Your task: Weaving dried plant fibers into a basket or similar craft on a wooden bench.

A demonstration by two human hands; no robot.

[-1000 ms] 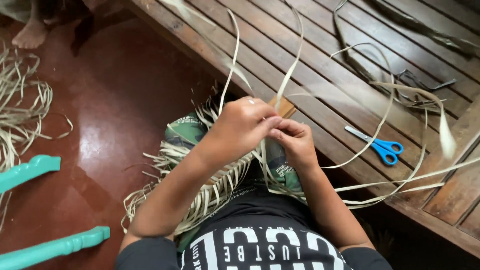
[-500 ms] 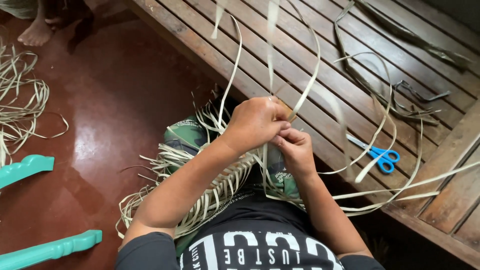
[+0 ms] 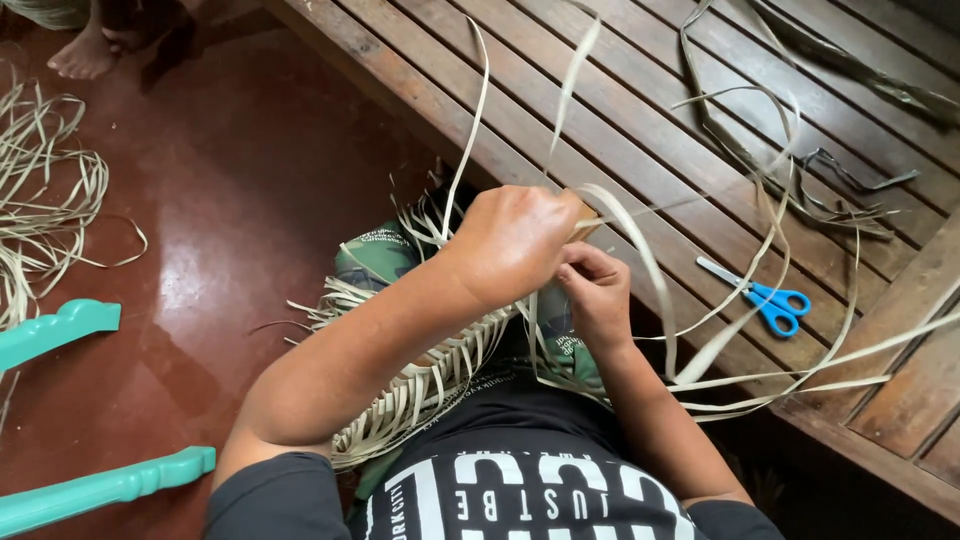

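Left hand point(image 3: 515, 240) and right hand point(image 3: 597, 290) closed together, pinching pale strips point(image 3: 640, 255) at the working edge of a half-woven mat point(image 3: 420, 385) lying across the lap. Strips likely light, springy, thin, prone to kink or split along the grain (best gripped near the weave, flat between the fingertips). Loose ends too many to count, fanning over the slatted table point(image 3: 620, 110). One pair of blue scissors point(image 3: 765, 300). One more bundle point(image 3: 45, 200) on the floor. Two turquoise legs point(image 3: 100, 490) at left.

Your left hand point(image 3: 515, 240) curled into loose fist, forearm crossing lap. Your right hand point(image 3: 597, 290) tucked just beneath it, fingertips pinched, knuckles touching.
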